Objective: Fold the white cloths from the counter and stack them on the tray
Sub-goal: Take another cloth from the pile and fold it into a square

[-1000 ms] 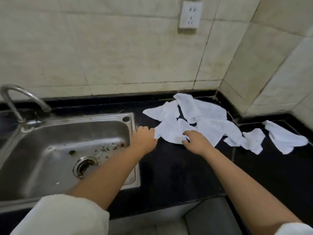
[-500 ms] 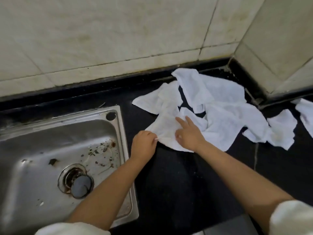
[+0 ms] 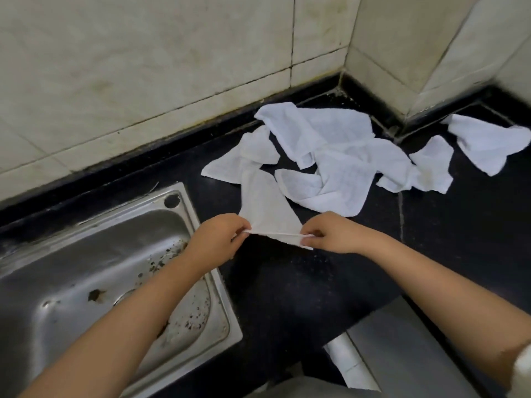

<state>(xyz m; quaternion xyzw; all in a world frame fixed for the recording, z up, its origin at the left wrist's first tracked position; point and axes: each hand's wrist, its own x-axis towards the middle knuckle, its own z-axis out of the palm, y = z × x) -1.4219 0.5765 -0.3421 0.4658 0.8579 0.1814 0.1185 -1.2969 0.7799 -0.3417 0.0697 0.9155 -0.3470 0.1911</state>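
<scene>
Several crumpled white cloths (image 3: 339,156) lie in a loose heap on the black counter (image 3: 287,282) near the tiled corner. One white cloth (image 3: 263,205) stretches from that heap toward me. My left hand (image 3: 215,239) pinches its near left corner and my right hand (image 3: 333,234) pinches its near right corner, so the near edge is pulled taut between them, just above the counter. Two more white cloths, one (image 3: 431,165) beside the heap and one (image 3: 485,145) at the far right, lie apart. No tray is in view.
A steel sink (image 3: 71,268) with dirt specks and a drain sits on the left, its rim right under my left wrist. Tiled walls (image 3: 143,67) close the back and the right corner. The counter's front edge runs below my right forearm.
Both hands took hold of the nearest cloth's corners and drew it out of the heap toward me, with its edge now taut. The camera view tilted further down and closer.
</scene>
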